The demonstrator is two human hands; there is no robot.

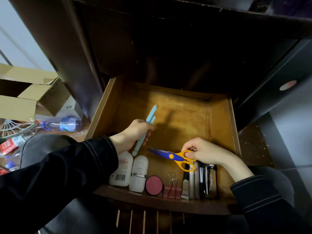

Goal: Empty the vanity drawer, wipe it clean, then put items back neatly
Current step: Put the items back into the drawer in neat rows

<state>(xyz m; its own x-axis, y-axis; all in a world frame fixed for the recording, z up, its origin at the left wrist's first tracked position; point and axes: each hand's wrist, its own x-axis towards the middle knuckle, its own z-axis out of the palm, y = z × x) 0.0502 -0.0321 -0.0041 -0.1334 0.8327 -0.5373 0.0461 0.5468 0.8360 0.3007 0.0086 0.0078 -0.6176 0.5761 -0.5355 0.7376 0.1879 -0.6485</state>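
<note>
Head view showed the drawer (233, 119) pulled out, both hands over it. The left hand (135, 134) was curled round a pale blue tool (150, 117). The right hand (204, 152) pinched one orange loop of the scissors (171, 156), blades pointing toward the left hand. That thin pinch looked risky to me: the scissors could swing or drop onto the pens (200, 179) just below the right hand, upsetting the tidy row.

Bare matt wooden drawer (217, 115); glossy plastic scissors (175, 157); smooth white plastic bottles (138, 174).
</note>
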